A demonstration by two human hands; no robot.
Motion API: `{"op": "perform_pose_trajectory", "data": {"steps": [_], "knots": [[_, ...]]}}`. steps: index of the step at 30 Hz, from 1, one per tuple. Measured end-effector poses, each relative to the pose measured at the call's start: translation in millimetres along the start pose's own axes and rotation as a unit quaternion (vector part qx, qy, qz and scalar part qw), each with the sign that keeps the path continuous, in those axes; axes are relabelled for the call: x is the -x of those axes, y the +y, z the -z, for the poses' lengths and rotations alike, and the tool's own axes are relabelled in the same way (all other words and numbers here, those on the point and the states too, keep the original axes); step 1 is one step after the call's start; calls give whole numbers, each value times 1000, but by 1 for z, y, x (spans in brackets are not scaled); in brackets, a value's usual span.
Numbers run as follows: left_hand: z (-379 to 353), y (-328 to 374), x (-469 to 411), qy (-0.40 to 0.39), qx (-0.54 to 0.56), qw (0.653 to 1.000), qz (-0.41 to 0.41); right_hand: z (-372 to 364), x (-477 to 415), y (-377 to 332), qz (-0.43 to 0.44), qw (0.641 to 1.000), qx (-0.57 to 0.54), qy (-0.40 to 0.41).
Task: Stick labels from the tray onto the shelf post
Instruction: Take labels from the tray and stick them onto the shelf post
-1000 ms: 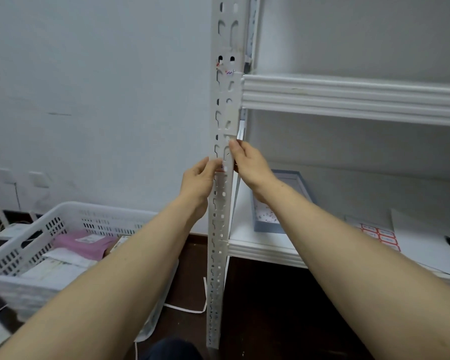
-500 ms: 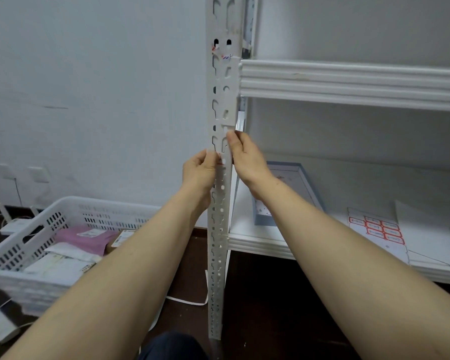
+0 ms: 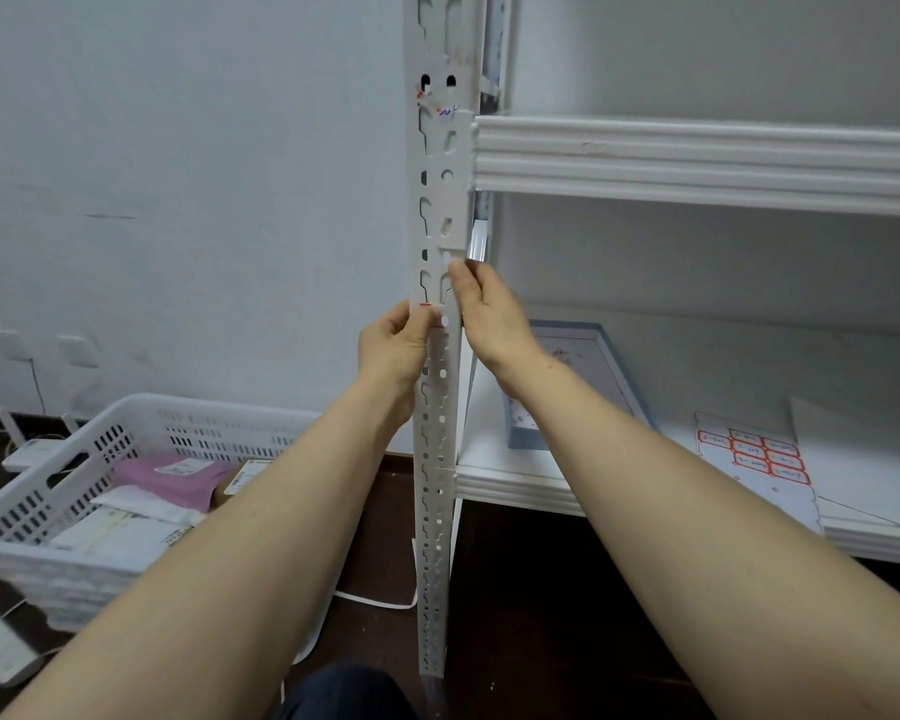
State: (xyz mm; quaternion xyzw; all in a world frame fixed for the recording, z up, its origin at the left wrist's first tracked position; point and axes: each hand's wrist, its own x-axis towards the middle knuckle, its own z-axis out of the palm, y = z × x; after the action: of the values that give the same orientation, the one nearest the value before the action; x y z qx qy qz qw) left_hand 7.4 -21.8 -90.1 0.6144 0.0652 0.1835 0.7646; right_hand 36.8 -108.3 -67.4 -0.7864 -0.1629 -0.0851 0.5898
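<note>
Post of slotted white steel stood upright at the front left corner of the shelf, running from the floor up out of view. Left of it on the floor sat a white basket of packets. On the shelf lay the blue-grey tray, partly behind the right wrist, and well to its right a sheet of red-bordered labels.

Both hands met on the post, between the two shelf levels. The left hand had its fingers curled and its thumb pinching the left end of the label against the post's left edge. The right hand gripped the post's right edge, thumb on the front face; whether the label's right end lay under it could not be told.

The label, white with thin red edges, lay across the post's face between the thumbs, over a round hole.

The step looked like pressing it down. Done well, that meant keeping the red edges level, smoothing from the middle outward, folding each end firmly round its corner, and rubbing hardest beside the hole, where the paper had no backing and could wrinkle or lift.
</note>
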Motion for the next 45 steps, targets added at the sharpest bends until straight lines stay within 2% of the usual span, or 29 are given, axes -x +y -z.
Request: {"op": "perform_pose_trajectory", "data": {"steps": [13,22,27,28,30,32,37,45], "knots": [[10,-2,-4,-38,-15,999,13,2,2,-1,4,1000,7,-6],[5,-2,-6,6,-71,997,-3,1,1,0,-2,1000,2,-5],[14,-2,-3,-28,-93,995,-9,2,2,-1,-1,1000,1,-12],[16,-4,-2,-1,-106,994,-27,3,3,-1,1,1000,0,-15],[17,-4,4,105,-133,982,-81,3,4,-2,4,1000,1,-16],[14,0,11,147,-169,968,-112,3,4,-3,6,1000,0,-13],[6,6,16,125,-206,968,-68,5,5,-5,2,1000,6,-16],[-1,20,15,129,-171,977,19,7,7,-7,0,1000,2,-26]]}}
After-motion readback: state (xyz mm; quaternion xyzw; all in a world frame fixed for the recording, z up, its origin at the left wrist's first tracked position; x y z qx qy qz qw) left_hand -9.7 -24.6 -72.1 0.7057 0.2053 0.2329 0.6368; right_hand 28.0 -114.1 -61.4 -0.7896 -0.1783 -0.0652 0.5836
